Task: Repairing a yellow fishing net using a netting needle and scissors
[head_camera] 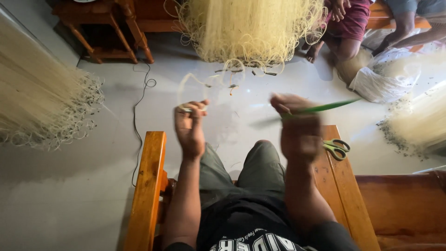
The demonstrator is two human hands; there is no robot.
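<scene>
Over the lap, head view: left hand [189,129] is pinched shut on a curly pale strand [195,86] — right hand [297,125], blurred, is clamped on a thin green strip [325,108]. Green-handled scissors [336,148] lie on the wooden chair arm [346,186], with pale fibre bundles [251,28] hanging just ahead.

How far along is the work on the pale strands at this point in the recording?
Done: nothing clearly finished shows. In hand: the left hand pinches a looped pale strand, and the blurred right hand holds a green strip. Left: large strand bundles hang untouched; green-handled scissors rest on the wooden armrest.
</scene>
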